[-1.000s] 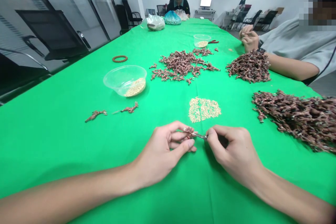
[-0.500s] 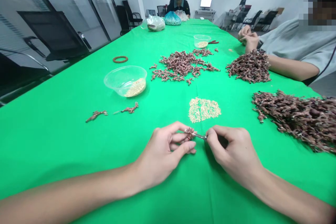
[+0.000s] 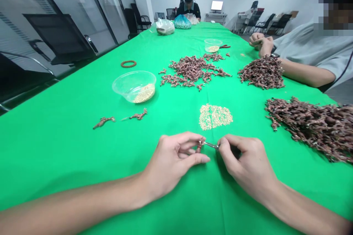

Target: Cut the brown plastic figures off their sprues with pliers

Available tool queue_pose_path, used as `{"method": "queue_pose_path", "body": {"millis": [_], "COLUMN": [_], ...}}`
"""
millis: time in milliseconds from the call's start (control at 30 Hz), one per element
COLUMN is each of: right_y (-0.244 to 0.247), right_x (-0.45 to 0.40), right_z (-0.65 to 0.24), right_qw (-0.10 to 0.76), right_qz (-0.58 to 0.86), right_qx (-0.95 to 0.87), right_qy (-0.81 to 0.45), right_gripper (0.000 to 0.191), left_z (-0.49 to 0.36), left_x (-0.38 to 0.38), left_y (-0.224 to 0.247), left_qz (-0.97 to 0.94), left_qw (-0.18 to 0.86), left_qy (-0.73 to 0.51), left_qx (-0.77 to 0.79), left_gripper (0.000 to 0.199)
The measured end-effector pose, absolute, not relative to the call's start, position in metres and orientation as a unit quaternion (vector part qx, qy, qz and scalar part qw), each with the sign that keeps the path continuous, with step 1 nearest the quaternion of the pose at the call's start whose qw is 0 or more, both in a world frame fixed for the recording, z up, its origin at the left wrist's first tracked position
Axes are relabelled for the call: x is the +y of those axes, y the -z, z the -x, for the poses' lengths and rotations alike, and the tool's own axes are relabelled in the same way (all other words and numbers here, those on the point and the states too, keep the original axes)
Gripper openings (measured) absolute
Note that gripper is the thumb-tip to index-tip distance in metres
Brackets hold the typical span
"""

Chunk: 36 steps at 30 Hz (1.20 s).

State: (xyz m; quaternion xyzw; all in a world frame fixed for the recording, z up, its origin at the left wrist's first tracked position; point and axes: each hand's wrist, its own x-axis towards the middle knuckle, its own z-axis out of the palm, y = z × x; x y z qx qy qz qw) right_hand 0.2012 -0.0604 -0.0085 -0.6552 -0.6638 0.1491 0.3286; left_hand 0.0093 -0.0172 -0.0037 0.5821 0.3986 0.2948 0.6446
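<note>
My left hand (image 3: 176, 161) is closed around a small brown animal figurine (image 3: 199, 147), held upright at the fingertips; the fingers hide part of it. From the other side, my right hand (image 3: 245, 158) pinches a pair of thin metal tweezers (image 3: 211, 145), whose tip touches the figurine's upper end. Just beyond both hands, a flat patch of tiny gold-coloured pieces (image 3: 216, 116) is spread on the green cloth (image 3: 171, 213). Two more figurines lie to the left, one brown figurine (image 3: 103, 121) and another figurine (image 3: 139, 114) nearer the bowl.
A clear plastic bowl (image 3: 121, 85) holds more gold pieces, with a brown ring (image 3: 128, 64) behind it. Figurine piles lie mid-table (image 3: 190, 68), at right (image 3: 261, 71) and nearer right (image 3: 311, 126). A co-worker's hands (image 3: 261, 42) are at the right; another person (image 3: 189, 5) sits at the far end.
My left hand has turned the figurine more upright, and its thumb has moved slightly right. The tweezers stay at the figurine's upper end. The whole view has shifted slightly.
</note>
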Motion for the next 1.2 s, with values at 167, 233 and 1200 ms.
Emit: {"method": "queue_pose_path", "body": {"millis": [167, 233, 1200], "right_y": [0.008, 0.008, -0.014], "right_x": [-0.062, -0.062, -0.06], "right_z": [-0.202, -0.201, -0.217], "right_qw": [0.327, 0.328, 0.217], "right_qz": [0.655, 0.652, 0.635], "right_qx": [-0.665, -0.669, -0.601], "right_qy": [-0.148, -0.138, -0.434], "right_gripper": [0.04, 0.04, 0.034], "left_z": [-0.012, -0.013, -0.01], "left_x": [-0.017, -0.017, -0.019], "left_y": [0.001, 0.0, -0.004], "left_qz": [-0.528, -0.522, -0.658], "left_qw": [0.676, 0.677, 0.587], "left_qy": [-0.307, -0.311, -0.295], "left_qx": [0.412, 0.415, 0.368], "left_gripper": [0.045, 0.043, 0.028]}}
